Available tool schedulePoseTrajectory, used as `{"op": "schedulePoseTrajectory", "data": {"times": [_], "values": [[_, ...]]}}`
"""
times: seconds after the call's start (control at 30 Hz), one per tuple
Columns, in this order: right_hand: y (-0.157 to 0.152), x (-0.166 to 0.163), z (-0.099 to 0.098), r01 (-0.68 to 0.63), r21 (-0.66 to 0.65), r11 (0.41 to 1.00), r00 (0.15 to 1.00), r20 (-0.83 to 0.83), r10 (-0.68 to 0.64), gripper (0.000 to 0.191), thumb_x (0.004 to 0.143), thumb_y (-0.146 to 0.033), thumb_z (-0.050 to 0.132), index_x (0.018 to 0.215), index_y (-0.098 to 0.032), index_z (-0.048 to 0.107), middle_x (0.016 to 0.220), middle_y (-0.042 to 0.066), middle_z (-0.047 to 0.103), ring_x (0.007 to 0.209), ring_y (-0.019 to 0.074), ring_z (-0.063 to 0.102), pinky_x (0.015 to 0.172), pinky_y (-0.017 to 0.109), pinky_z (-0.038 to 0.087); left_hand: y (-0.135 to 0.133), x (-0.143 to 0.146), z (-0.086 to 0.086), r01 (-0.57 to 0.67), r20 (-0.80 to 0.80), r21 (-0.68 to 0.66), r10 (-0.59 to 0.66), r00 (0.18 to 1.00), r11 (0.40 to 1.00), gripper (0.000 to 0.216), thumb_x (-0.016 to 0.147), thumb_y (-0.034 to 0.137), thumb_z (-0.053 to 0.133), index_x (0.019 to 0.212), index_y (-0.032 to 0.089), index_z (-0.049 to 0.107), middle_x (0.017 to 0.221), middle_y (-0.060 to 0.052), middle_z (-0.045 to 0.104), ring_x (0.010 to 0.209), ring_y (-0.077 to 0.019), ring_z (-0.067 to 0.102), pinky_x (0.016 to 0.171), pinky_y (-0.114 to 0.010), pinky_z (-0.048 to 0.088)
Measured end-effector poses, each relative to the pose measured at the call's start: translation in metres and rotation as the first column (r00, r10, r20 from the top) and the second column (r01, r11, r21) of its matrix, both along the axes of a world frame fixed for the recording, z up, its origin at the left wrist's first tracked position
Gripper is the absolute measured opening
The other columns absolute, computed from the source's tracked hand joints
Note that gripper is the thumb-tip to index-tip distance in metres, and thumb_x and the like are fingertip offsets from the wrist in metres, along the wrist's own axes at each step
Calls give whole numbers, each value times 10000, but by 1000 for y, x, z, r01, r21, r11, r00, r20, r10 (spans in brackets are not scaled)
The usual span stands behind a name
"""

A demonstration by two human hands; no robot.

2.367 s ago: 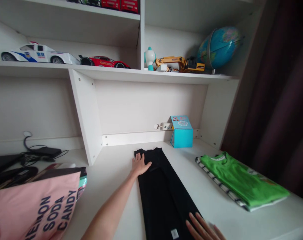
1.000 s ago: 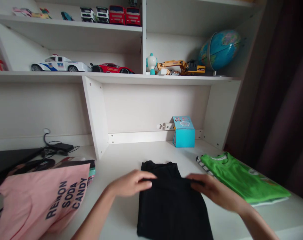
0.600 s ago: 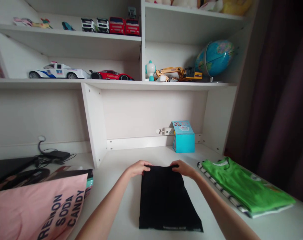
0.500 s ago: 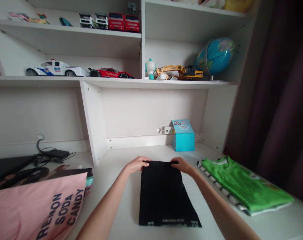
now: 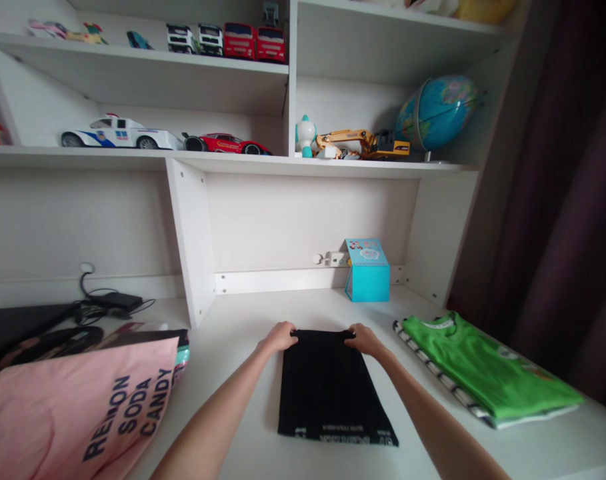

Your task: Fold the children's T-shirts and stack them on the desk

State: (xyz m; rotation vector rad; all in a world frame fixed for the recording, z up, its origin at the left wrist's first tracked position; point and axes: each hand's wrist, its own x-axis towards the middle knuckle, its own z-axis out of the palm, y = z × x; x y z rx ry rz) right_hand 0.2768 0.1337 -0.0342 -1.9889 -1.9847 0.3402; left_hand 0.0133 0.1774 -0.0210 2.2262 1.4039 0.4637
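Note:
A folded black garment [image 5: 327, 383] lies flat on the white desk in front of me, with pale lettering along its near edge. At its far left corner, my left hand [image 5: 281, 336] is closed, pinching the cloth. The far right corner is gripped the same way by my right hand [image 5: 363, 339]. Part of the fingers of each hand is hidden. To the right lies a folded green T-shirt [image 5: 483, 363] on top of a striped piece of clothing [image 5: 433, 370]. A pink garment [image 5: 97, 393] with dark lettering covers other clothes at the left.
A blue desk calendar [image 5: 370, 283] stands at the back near a power socket [image 5: 337, 259]. Upright panels [image 5: 193, 240] carry shelves with toy cars [image 5: 120, 133], a toy excavator [image 5: 363, 143] and a globe [image 5: 437, 110]. A black adapter [image 5: 120, 301] with cables sits at the back left.
Both hands have come slightly nearer with the garment's far edge, and their fingers are curled more at the corners. The view has shifted a little to the left.

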Motion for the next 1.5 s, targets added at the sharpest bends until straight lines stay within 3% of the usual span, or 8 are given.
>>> {"op": "schedulePoseTrajectory", "data": {"times": [0.23,0.47,0.67,0.93,1.03,1.2,1.4,1.5], "values": [[-28,7,72,-2,266,964,991,-125,37,175,793,-236,588,936,-136,601,882,35,650,834,164,605,754,280,469,-11,4,67,96,128,145,-115,985,985,248,727,182,561,967,159,619,993,-51,634,899,-170,584,807,-230,433],[-132,7,129,-56,647,761,975,-128,181,198,854,-315,444,982,-197,537,978,55,592,897,168,568,810,279,441,-65,-9,134,166,368,389,-318,874,906,226,768,240,524,988,197,556,927,-5,614,868,-139,562,838,-240,416],[-195,-10,95,-406,214,888,886,-148,440,209,839,-359,521,1007,-252,582,986,12,635,895,154,602,805,256,465,-85,-23,89,272,-85,12,-270,959,962,245,691,137,540,882,217,670,940,-30,659,907,-214,596,804,-284,441],[-137,39,17,-190,177,966,974,-88,208,349,879,-332,395,1143,-173,560,1180,91,597,1101,211,536,958,346,389,-188,66,37,603,-184,172,-576,797,779,367,820,367,531,1150,218,590,1194,-93,570,1049,-263,553,981,-393,351],[-139,45,0,-162,157,974,983,-58,173,368,879,-317,384,1157,-162,568,1160,106,609,1084,228,546,950,368,393,-206,76,26,536,-273,168,-484,832,827,370,824,423,541,1110,194,596,1052,-99,631,974,-274,586,997,-481,309],[-187,8,3,-156,163,974,986,-31,163,327,894,-242,339,1019,-173,633,960,102,649,929,225,586,823,353,450,-179,49,25,321,-294,255,-244,924,912,278,890,337,449,1065,192,609,955,-68,668,912,-230,615,1029,-539,213],[-233,-39,41,-537,147,831,781,-286,555,300,899,-246,385,1064,-223,634,1030,59,660,958,153,604,855,232,463,-129,25,23,163,-344,256,-68,937,953,342,919,293,328,1076,197,617,1215,-116,579,1148,-272,496,1003,-607,192],[-210,-24,45,-332,240,912,871,-294,395,367,932,-332,326,1190,-232,567,1215,63,587,1114,170,540,969,291,415,-117,23,19,110,-395,169,-35,918,980,459,914,370,315,1267,138,496,1387,-181,392,1270,-309,363,1003,-594,219]]}}
